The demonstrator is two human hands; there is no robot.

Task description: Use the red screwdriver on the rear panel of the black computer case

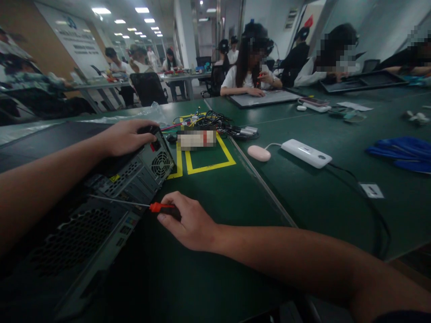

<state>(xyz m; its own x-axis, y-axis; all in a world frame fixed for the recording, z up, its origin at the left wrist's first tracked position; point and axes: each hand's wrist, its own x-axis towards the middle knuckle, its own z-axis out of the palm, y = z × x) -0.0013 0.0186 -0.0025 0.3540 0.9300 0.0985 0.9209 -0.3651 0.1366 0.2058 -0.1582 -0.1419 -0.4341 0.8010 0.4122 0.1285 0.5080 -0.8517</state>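
A dark desktop computer case (101, 211) lies on its side on the green table (215, 202), its rear panel and fan grille (160, 164) facing me. My left hand (126, 137) rests closed over the case's far top corner. My right hand (188, 220) grips a screwdriver (158, 207) by its red and black handle. The thin metal shaft runs left and its tip touches the case's rear panel.
A yellow taped rectangle (207, 167) marks the table beside the case, with a tangle of cables (208, 121) behind it. A white power bank (306, 153) and pink pebble-shaped device (258, 153) lie to the right, with blue cloth (404, 152) farther right. Several people sit working at the far tables.
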